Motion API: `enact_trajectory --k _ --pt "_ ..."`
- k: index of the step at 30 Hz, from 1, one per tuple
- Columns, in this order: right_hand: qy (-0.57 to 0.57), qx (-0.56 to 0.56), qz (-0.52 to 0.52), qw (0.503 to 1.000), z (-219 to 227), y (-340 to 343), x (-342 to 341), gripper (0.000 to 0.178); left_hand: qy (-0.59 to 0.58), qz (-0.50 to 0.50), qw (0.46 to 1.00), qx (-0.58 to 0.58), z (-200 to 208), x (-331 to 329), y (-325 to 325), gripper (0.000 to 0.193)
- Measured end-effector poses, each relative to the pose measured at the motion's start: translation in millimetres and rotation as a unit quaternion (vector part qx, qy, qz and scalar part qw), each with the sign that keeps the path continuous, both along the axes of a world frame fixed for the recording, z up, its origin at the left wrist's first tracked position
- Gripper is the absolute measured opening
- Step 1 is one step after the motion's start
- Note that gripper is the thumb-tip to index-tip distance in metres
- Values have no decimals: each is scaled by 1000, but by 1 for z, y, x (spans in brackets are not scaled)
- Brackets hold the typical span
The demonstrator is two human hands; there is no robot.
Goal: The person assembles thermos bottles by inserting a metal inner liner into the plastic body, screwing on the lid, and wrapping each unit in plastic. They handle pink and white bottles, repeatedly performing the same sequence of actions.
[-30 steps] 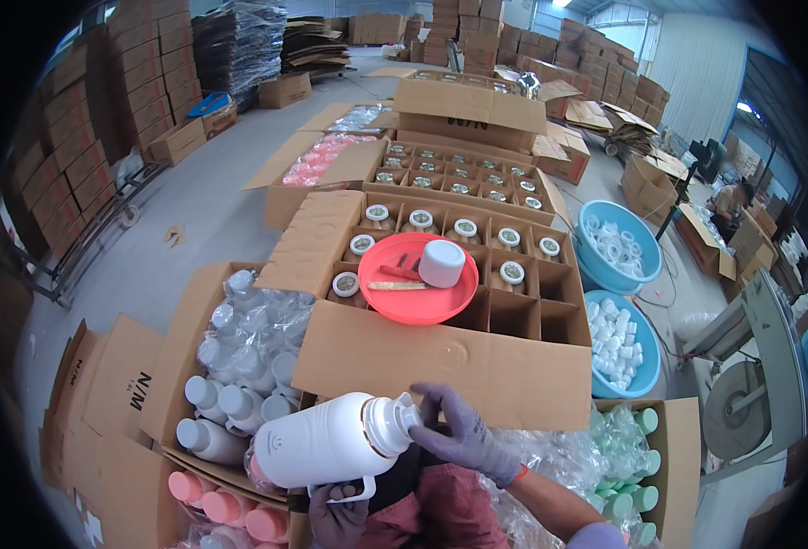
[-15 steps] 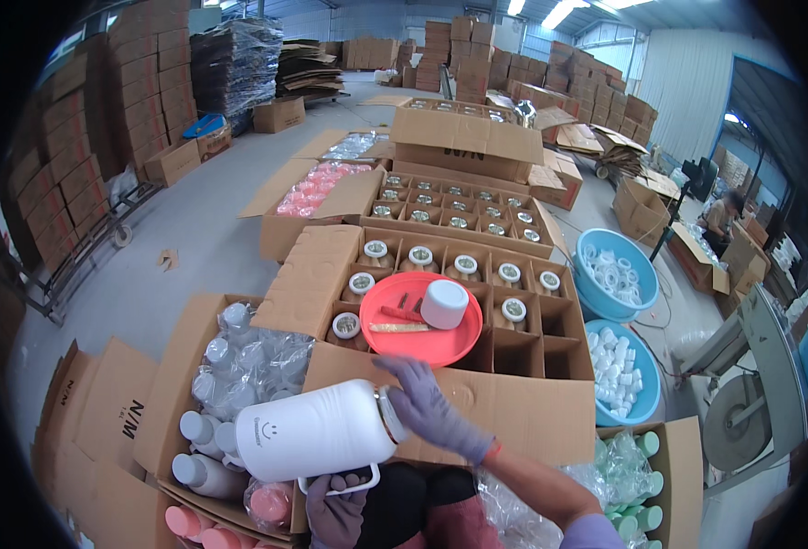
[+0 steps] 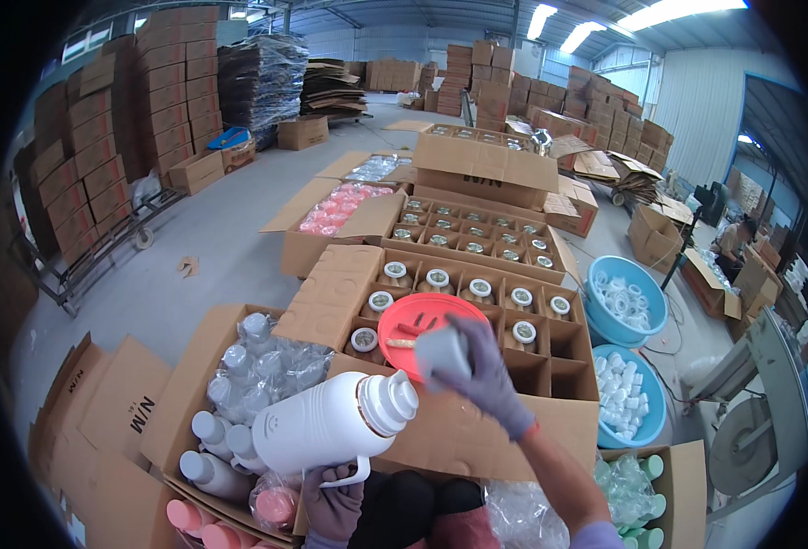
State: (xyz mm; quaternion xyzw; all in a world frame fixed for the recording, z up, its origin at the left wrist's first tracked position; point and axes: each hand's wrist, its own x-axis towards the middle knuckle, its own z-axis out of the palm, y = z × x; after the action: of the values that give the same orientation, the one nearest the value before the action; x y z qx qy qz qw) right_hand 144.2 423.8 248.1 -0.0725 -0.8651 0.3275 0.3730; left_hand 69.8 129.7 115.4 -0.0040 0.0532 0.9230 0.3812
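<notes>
My left hand (image 3: 335,505), in a grey glove, is closed round the handle of a white thermos jug (image 3: 308,423). The jug lies tilted with its neck to the right, and a white stopper (image 3: 395,403) shows in its mouth. My gloved right hand (image 3: 495,377) grips a pale grey cup-shaped lid (image 3: 442,355), blurred by motion, above and right of the stopper. Behind the lid, a round red tray (image 3: 395,320) rests on a divided carton (image 3: 353,284) and bears a few small dark and pale strips.
Grey bottles (image 3: 212,425) in plastic bags fill a carton at left, with pink-capped bottles (image 3: 189,512) below. Green-capped bottles (image 3: 651,505) stand at lower right. Two blue basins (image 3: 664,316) hold white rings and small white parts. A grey machine (image 3: 742,448) stands at far right.
My right hand has left the jug's mouth and lifted the cup-shaped lid off the red tray. The stopper now shows. The jug's neck has turned toward me. The whole view has shifted slightly.
</notes>
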Motion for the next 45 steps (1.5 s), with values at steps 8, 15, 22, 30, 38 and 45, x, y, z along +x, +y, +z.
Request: enact_trajectory --k 8,15,22,30,38,45 --pt "27 -295 116 948 -54 -74 71 87 145 -40 982 -116 21 35 -7 28" --pt "-145 -674 179 702 -67 -50 83 66 569 11 751 -336 46 23 -33 21" --pt "-463 -497 114 725 -62 -4 96 66 894 36 385 -227 80 12 -12 50" --pt "-599 -202 107 768 8 -76 115 81 995 32 82 -36 50 52 -51 39" --pt "-308 -167 -155 923 -46 -52 230 46 881 58 399 -246 78 41 -44 36" --pt "-431 -247 -232 836 -159 -95 308 46 860 -169 474 -85 108 85 112 34"
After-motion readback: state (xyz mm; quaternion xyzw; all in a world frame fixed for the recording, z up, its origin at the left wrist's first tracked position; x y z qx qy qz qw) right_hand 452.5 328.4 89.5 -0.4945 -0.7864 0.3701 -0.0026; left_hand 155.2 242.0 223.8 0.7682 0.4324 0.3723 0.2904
